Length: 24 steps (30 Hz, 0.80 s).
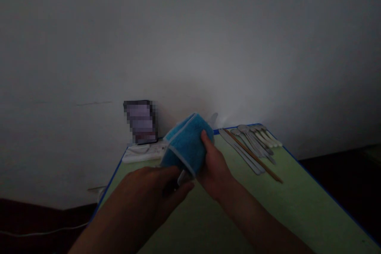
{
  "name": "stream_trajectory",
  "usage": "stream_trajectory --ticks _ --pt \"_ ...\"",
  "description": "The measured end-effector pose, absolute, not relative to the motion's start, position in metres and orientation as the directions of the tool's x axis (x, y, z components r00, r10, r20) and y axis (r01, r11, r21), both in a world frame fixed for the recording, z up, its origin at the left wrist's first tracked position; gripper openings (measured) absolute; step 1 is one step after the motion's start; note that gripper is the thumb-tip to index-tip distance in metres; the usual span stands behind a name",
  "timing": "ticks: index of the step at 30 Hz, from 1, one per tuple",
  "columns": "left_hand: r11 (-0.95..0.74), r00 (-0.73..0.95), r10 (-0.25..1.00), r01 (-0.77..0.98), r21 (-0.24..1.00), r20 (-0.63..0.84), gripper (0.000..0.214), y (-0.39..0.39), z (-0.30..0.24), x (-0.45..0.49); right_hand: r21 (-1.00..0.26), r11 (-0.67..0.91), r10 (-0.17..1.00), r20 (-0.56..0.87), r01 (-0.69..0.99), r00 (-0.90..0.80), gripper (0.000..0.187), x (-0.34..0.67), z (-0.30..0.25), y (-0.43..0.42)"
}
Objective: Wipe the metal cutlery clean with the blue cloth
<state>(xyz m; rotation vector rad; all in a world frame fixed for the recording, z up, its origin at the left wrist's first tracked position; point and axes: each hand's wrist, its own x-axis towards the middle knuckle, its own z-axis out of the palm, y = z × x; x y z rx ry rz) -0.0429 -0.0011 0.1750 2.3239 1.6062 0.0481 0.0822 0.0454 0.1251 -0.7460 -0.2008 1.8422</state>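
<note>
My right hand (214,166) is wrapped round a folded blue cloth (186,143) with a pale edge, held above the green table (297,210). A metal utensil goes through the cloth: its tip (213,119) pokes out at the far side. My left hand (162,188) is closed on the utensil's handle (182,177) just below the cloth.
A row of several metal utensils (251,143) and a brown chopstick (256,156) lie at the table's far right. A white power strip (144,152) and a dark phone-like device (140,122) stand at the far left against the grey wall. The table has a blue edge.
</note>
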Motion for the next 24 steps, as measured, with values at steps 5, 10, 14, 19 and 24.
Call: stream_trajectory --ticks 5,10,14,19,24 --pt "-0.292 0.364 0.911 0.902 0.319 -0.196 0.034 -0.007 0.176 -0.055 -0.451 -0.277 0.920 -0.379 -0.849 -0.099 0.040 0.106 0.132 0.060" --pt "-0.246 0.349 0.912 0.887 0.391 -0.218 0.031 -0.009 0.177 -0.066 -0.442 -0.100 0.937 -0.343 -0.891 0.065 0.035 0.137 0.141 0.072" --pt "-0.255 0.353 0.914 0.884 0.393 -0.201 0.031 -0.009 0.175 -0.070 -0.436 -0.044 0.946 -0.307 -0.899 0.103 0.037 0.143 0.142 0.073" --pt "-0.272 0.362 0.912 0.887 0.374 -0.193 0.030 -0.009 0.174 -0.064 -0.429 -0.137 0.946 -0.325 -0.893 0.011 0.034 0.126 0.139 0.067" --pt "-0.361 0.431 0.895 0.848 0.387 -0.111 0.025 -0.006 0.175 -0.048 -0.456 -0.278 0.927 -0.358 -0.845 -0.111 0.041 0.100 0.132 0.055"
